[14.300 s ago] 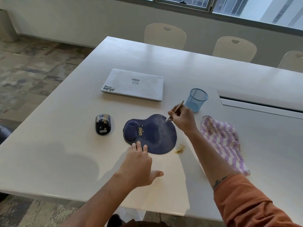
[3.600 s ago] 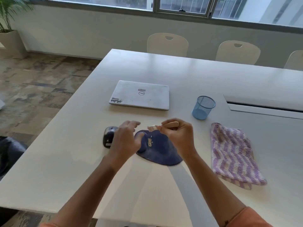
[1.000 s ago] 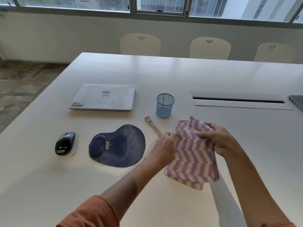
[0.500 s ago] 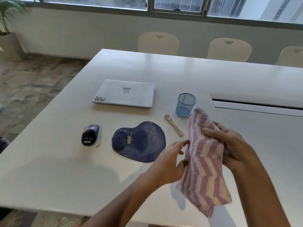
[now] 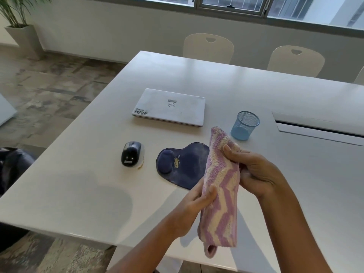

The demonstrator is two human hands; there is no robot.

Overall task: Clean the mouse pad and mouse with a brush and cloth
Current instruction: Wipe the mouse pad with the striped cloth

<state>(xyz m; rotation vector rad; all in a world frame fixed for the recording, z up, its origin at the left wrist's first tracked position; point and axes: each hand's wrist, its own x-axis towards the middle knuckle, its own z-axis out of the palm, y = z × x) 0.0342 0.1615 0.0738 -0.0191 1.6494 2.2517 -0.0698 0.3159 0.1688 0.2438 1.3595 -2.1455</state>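
Cloth (image 5: 221, 196) — striped purple and cream, held upright above the table (image 5: 78, 194); left hand (image 5: 194, 205) pinches its lower part, right hand (image 5: 254, 172) grips the upper. Behind: mouse pad (image 5: 183, 164), mouse (image 5: 131, 153) left of it — laptop (image 5: 169, 107) and mesh cup (image 5: 245, 125) farther.

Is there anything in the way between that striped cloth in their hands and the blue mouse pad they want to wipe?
Nothing visible blocks it. The cloth, gripped by the left hand and right hand, hangs just in front of the mouse pad, overlapping its right edge from this view. The mouse and mesh cup sit off to the sides.
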